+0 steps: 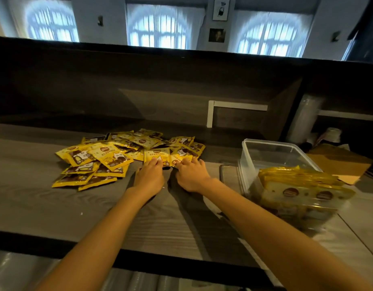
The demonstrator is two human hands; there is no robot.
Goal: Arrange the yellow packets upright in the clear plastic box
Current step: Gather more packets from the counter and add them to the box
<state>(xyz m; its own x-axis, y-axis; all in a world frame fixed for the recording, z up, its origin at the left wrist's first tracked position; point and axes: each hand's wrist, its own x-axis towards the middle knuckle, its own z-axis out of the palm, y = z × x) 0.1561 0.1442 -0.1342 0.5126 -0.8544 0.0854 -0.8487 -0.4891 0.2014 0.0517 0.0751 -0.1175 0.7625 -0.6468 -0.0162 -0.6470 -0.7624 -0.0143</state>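
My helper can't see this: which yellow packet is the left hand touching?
On the wooden table, left of the clear plastic box, lies a heap of yellow packets. At its near edge, the left hand rests its fingers on one packet, left of the packet the right hand touches.

"What is everything sitting on?"

"A long table [55,206]. It is grey-brown wood with a dark front edge."

"What lies on it?"

"A big heap of yellow packets [110,158] in the middle. They lie flat, one over another. To the right, well apart from the heap, stands a clear plastic box [265,156]. Its near end is full of standing packets [296,179]."

"Anything else?"

"A flat brown card [338,162] lies just past the box, on the right."
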